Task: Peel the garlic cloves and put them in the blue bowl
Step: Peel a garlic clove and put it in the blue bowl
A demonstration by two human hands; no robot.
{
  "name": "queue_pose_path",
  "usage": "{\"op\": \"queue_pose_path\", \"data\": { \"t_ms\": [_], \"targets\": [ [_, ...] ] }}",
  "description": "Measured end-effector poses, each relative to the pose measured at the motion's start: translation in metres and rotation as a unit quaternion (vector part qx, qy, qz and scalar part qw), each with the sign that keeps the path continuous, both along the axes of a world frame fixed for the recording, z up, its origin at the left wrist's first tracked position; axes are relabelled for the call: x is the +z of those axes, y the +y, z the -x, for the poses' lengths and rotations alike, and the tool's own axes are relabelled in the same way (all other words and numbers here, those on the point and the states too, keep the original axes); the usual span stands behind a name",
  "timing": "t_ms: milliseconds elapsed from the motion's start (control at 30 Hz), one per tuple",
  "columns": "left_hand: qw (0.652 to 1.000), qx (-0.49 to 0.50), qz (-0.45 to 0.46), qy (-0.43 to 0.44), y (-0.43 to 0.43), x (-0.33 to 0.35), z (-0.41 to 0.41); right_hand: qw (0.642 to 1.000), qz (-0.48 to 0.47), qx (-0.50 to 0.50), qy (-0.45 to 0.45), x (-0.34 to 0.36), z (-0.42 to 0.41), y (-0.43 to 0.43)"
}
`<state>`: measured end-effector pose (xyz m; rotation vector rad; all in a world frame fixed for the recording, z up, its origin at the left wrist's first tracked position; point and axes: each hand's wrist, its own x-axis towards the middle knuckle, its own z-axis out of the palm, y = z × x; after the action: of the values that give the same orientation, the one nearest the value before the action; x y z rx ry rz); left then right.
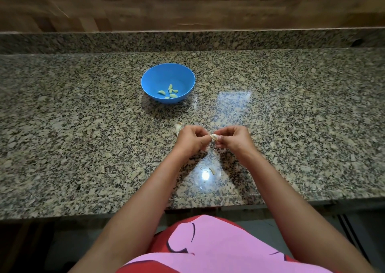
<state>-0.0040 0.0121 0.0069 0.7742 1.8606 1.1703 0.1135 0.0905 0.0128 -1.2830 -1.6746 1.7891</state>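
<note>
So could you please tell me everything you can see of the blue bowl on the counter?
The blue bowl is a round, plain, bright blue bowl that looks like plastic, with a smooth rim and deep sloping walls. It stands upright on the speckled granite counter, beyond both hands and a little to the left of them, and nothing touches it from outside. Inside, toward the near side of its bottom, lie about six peeled garlic cloves, pale and greenish in this light. It casts a soft shadow toward the camera.

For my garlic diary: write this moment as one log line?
step: peeling | both hands pinch garlic clove | blue bowl: peeled cloves inside
</note>
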Motion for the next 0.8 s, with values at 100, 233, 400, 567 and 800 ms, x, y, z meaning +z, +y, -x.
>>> {"op": "queue_pose_path", "data": {
  "t_ms": [100,233,400,567,800],
  "targets": [
    [1.0,-0.011,0.001,-0.021,-0.001,0.001,0.001,1.0,0.005,0.009,-0.006,0.0,-0.001,0.003],
    [0.999,-0.037,0.015,-0.028,-0.004,0.0,0.005,0.999,0.018,0.04,-0.015,0.001,-0.002,0.003],
    [1.0,-0.019,-0.004,0.01,-0.006,0.001,0.001,0.988,0.14,-0.024,0.065,-0.001,0.002,0.004],
    [0.998,-0.037,-0.02,0.049,-0.008,0.003,-0.005,0.969,0.209,-0.05,0.123,0.005,-0.001,0.005],
    [0.982,-0.012,-0.001,0.187,-0.006,0.003,-0.005,0.954,0.245,-0.08,0.152,0.005,-0.008,0.01]
  ]
}}
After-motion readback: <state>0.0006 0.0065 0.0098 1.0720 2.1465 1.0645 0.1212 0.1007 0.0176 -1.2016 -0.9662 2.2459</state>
